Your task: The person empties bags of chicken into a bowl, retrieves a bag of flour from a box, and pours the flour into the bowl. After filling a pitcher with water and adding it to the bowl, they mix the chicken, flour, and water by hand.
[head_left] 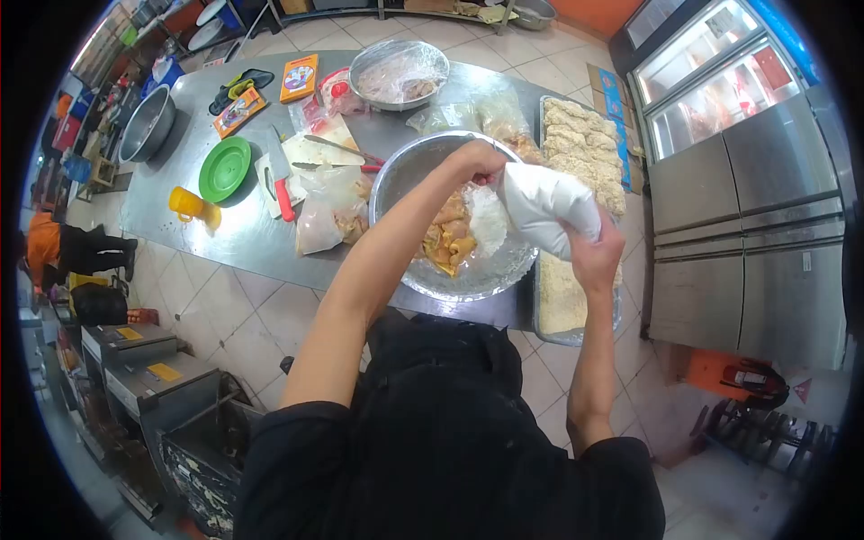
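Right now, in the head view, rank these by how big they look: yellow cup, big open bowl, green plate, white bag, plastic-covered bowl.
1. Big open bowl
2. White bag and plastic-covered bowl: too close to rank, bag nearer the camera
3. Green plate
4. Yellow cup

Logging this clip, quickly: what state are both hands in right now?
Left hand: at the white bag's left end; grip cannot be told.
Right hand: closed on the bag's right end.

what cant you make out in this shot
Head view:
- how much the white bag holds: hidden by its opaque sides
- some fingers of the left hand: hidden by the hand itself
- small print on the orange box: too small
- the other person's head: lost at the blurred, dark edge
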`<state>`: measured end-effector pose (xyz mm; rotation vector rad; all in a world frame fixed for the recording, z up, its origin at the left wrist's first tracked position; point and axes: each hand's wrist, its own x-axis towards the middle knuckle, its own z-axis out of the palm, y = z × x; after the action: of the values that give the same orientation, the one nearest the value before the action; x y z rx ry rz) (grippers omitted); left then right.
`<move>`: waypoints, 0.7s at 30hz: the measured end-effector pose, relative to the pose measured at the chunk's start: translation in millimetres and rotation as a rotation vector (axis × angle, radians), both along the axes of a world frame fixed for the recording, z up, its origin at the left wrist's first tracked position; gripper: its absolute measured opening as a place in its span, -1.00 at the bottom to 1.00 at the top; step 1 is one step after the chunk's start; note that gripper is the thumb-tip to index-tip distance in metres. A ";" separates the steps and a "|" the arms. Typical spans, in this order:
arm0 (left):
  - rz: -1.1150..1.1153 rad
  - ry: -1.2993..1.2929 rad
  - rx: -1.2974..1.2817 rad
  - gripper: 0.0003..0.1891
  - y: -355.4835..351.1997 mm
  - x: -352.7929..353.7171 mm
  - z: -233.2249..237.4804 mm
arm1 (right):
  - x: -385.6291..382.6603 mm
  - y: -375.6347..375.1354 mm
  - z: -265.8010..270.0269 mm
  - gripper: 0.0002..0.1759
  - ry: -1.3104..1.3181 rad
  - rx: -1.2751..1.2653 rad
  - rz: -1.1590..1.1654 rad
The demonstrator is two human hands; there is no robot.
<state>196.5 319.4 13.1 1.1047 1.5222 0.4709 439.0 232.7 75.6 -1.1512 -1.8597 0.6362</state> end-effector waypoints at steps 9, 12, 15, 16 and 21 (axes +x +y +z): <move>0.062 -0.015 0.006 -0.68 0.3 -7.9 2.4 | -6.5 2.6 6.5 -0.66 -0.067 0.034 -0.051; 0.023 -0.038 0.005 -0.66 1.1 -9.6 -0.5 | -8.0 4.9 7.8 -0.62 0.005 0.023 -0.076; 0.037 0.026 0.004 -0.65 10.3 -10.7 -9.1 | -10.9 3.8 9.2 -0.62 -0.054 0.084 -0.021; 0.036 0.027 0.006 -0.65 9.8 -11.0 -5.7 | -11.3 5.5 8.3 -0.62 -0.053 0.087 -0.022; 0.100 -0.028 0.016 -0.69 10.2 -12.5 -6.7 | -14.3 2.2 12.4 -0.61 -0.059 0.115 -0.003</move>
<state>184.0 329.6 6.5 1.0337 1.5563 0.5657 424.7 234.9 88.0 -1.1082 -1.9179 0.4920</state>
